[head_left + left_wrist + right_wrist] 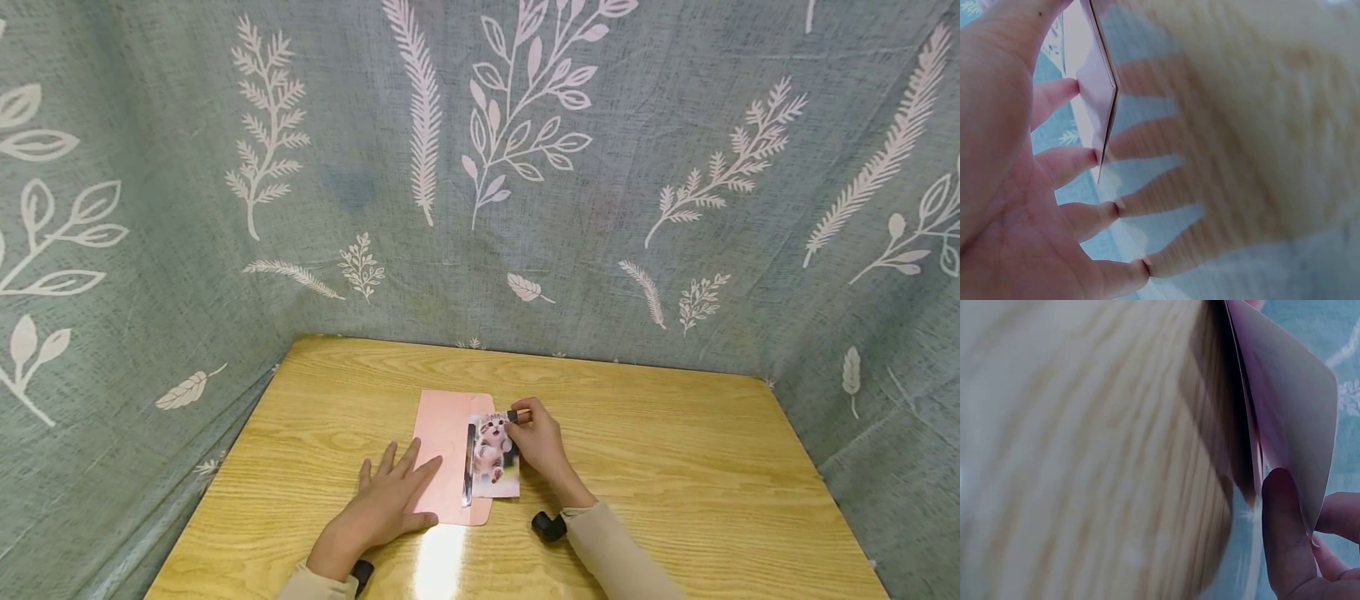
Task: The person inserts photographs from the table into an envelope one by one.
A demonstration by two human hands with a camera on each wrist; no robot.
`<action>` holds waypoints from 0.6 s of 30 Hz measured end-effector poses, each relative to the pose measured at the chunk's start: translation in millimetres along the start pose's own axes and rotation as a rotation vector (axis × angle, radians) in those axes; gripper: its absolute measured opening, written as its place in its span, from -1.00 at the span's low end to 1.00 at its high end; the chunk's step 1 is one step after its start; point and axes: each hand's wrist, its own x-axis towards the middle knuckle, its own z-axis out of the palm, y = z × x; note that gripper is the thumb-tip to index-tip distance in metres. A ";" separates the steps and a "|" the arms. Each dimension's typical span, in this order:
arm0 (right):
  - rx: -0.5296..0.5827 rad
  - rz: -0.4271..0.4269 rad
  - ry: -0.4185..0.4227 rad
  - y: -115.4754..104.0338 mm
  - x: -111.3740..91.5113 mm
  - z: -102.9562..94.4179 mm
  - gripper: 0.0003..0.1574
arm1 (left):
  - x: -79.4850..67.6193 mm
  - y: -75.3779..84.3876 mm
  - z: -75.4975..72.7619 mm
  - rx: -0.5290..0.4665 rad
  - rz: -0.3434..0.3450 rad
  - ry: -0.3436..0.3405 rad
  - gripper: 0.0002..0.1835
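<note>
A pink envelope [438, 467] lies on the table in the head view, its opening and flap toward the right. My left hand [386, 500] rests with spread fingers, the index and thumb at the envelope's left part; the left wrist view shows these fingertips at the envelope's edge [1099, 94] and the table. A kitten photo [492, 454] overlaps the envelope's right side. My right hand [540, 437] pinches the photo's upper right corner. In the right wrist view the thumb [1285, 531] presses one face of the raised photo [1300, 394], other fingers behind it.
A dark, shiny strip [468, 467] shows along the photo's left edge, over the envelope. The wooden table [675, 483] reaches back to a grey-green curtain [360, 183] with white leaf prints, which also hangs at both sides. Black wrist bands [549, 527] sit at the sleeves.
</note>
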 end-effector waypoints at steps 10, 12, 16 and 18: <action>-0.020 0.040 -0.046 -4.1 -0.8 11.1 -0.65 | -0.5 0.6 -0.4 0.011 -0.004 -0.011 -0.10; -0.028 0.034 -0.048 -5.1 -1.2 12.5 -0.65 | -0.6 0.5 -0.3 0.011 -0.002 -0.007 -0.10; -0.043 0.027 -0.049 -6.4 -1.3 14.5 -0.65 | -0.9 0.0 0.0 0.007 0.004 0.001 -0.10; -0.050 0.030 -0.052 -6.5 -1.3 15.8 -0.64 | -1.0 -0.2 0.2 0.004 0.006 0.004 -0.09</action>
